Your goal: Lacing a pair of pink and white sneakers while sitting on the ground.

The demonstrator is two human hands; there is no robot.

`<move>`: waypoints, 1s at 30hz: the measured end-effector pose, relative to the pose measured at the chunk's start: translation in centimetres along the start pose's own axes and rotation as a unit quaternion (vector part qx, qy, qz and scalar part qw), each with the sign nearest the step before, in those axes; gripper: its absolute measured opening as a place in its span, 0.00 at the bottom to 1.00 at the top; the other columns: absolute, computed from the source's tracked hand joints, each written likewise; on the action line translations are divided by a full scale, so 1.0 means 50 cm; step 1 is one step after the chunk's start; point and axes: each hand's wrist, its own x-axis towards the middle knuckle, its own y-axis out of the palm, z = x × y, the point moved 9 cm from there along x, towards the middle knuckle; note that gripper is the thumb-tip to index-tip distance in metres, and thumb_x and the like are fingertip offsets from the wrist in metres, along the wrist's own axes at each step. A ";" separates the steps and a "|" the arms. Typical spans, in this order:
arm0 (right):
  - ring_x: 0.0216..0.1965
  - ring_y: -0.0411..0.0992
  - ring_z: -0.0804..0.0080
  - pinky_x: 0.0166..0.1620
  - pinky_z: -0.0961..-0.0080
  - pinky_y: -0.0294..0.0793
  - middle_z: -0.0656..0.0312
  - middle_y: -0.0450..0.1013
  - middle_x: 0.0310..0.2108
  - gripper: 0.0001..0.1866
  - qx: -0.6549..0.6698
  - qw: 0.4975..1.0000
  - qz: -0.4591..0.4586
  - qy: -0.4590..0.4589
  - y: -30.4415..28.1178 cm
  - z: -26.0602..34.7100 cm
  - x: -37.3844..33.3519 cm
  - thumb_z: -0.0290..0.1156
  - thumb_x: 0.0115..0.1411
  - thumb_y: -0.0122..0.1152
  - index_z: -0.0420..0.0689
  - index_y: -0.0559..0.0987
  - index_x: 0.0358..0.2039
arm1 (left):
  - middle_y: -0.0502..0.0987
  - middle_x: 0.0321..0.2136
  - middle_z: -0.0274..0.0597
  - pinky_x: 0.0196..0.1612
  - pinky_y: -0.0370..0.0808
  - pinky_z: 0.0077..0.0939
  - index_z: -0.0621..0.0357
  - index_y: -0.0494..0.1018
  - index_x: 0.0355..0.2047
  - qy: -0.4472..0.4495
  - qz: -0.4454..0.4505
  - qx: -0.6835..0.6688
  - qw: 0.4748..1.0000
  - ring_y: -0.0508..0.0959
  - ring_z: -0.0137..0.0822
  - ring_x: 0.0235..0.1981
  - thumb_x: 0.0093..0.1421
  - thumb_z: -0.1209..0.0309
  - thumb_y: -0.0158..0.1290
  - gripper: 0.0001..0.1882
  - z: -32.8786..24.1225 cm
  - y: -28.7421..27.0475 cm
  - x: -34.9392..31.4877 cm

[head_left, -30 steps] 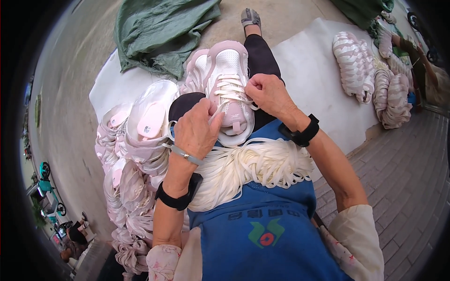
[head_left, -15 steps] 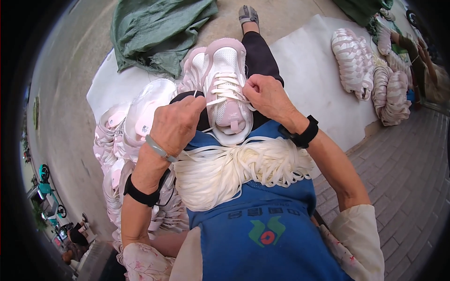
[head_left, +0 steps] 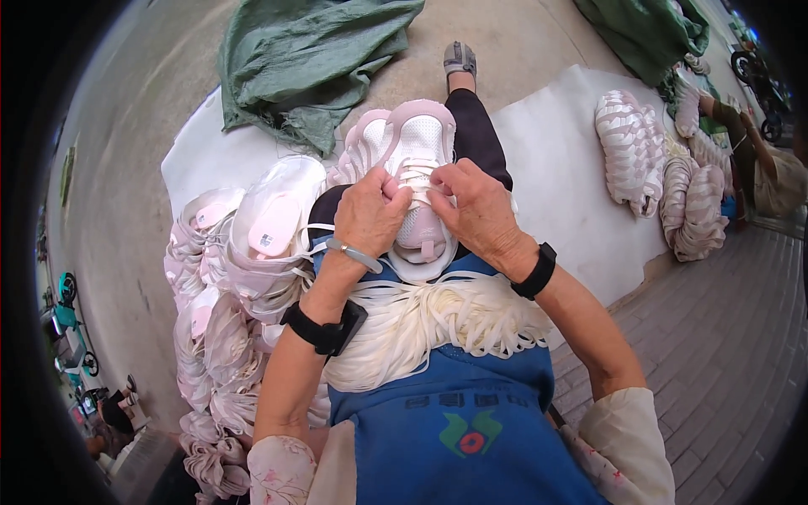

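A pink and white shoe upper (head_left: 425, 133) lies across my lap, its rounded toe pointing away and its pink tongue (head_left: 421, 231) toward me. A cream shoelace (head_left: 416, 172) is threaded in rows across its front. At the left edge of the lacing my left hand (head_left: 369, 212) is closed in a pinch on the lace. My right hand (head_left: 478, 210) pinches the lace from the right, its fingertips close to the left hand's. The fingers cover part of the lower lacing. A thick bundle of loose cream laces (head_left: 446, 316) rests on my blue apron (head_left: 471, 396).
Several stacked shoe uppers (head_left: 223, 311) are heaped at my left. A green woven sack (head_left: 311, 71) lies ahead on the ground. To the right, more bundled uppers (head_left: 631, 156) sit on a white sheet (head_left: 551, 168). Another person's arm (head_left: 753, 143) shows at the far right.
Both hands have come inward over the lacing, from apart at the shoe's sides to almost touching. The view has shifted, so the shoe sits lower in it.
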 end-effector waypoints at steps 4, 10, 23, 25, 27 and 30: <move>0.26 0.75 0.55 0.28 0.65 0.75 0.55 0.68 0.31 0.09 -0.175 0.983 0.046 -0.024 0.020 0.031 0.013 0.28 0.51 0.62 0.41 0.72 0.31 | 0.75 0.22 0.56 0.32 0.72 0.44 0.63 0.69 0.26 -0.015 -0.003 0.021 1.000 0.76 0.57 0.27 0.53 0.63 0.53 0.14 0.005 0.016 0.012; 0.25 0.74 0.54 0.27 0.65 0.75 0.53 0.67 0.32 0.10 -0.163 0.985 0.032 -0.049 0.029 0.026 0.009 0.28 0.51 0.61 0.40 0.71 0.32 | 0.74 0.20 0.53 0.30 0.72 0.40 0.64 0.69 0.27 -0.001 -0.016 0.030 0.999 0.75 0.54 0.23 0.54 0.61 0.54 0.15 0.004 0.011 0.009; 0.26 0.76 0.61 0.26 0.69 0.75 0.56 0.67 0.33 0.09 -0.238 0.969 0.062 -0.027 0.035 0.040 0.007 0.25 0.49 0.60 0.41 0.72 0.31 | 0.73 0.21 0.56 0.30 0.71 0.41 0.65 0.68 0.27 0.016 -0.015 0.025 0.999 0.74 0.56 0.24 0.54 0.62 0.54 0.15 0.008 0.023 0.016; 0.26 0.76 0.62 0.26 0.70 0.75 0.56 0.67 0.33 0.09 -0.233 0.970 0.061 -0.039 0.041 0.042 0.016 0.25 0.48 0.61 0.41 0.72 0.31 | 0.75 0.23 0.58 0.32 0.71 0.47 0.62 0.68 0.26 0.020 -0.027 0.033 0.999 0.75 0.59 0.28 0.54 0.62 0.51 0.14 0.008 0.021 0.018; 0.26 0.76 0.61 0.26 0.70 0.75 0.56 0.66 0.33 0.09 -0.224 0.971 0.055 -0.058 0.043 0.032 0.017 0.26 0.48 0.61 0.41 0.71 0.30 | 0.75 0.23 0.58 0.32 0.71 0.47 0.62 0.68 0.26 0.012 -0.014 0.030 0.999 0.75 0.59 0.28 0.54 0.61 0.52 0.14 0.010 0.024 0.017; 0.25 0.75 0.60 0.26 0.69 0.75 0.57 0.66 0.33 0.09 -0.169 0.979 0.034 -0.108 0.030 0.027 -0.002 0.27 0.49 0.61 0.41 0.71 0.30 | 0.75 0.23 0.57 0.32 0.71 0.47 0.62 0.68 0.26 0.010 -0.020 0.033 0.999 0.75 0.59 0.28 0.55 0.59 0.53 0.16 0.000 0.027 0.014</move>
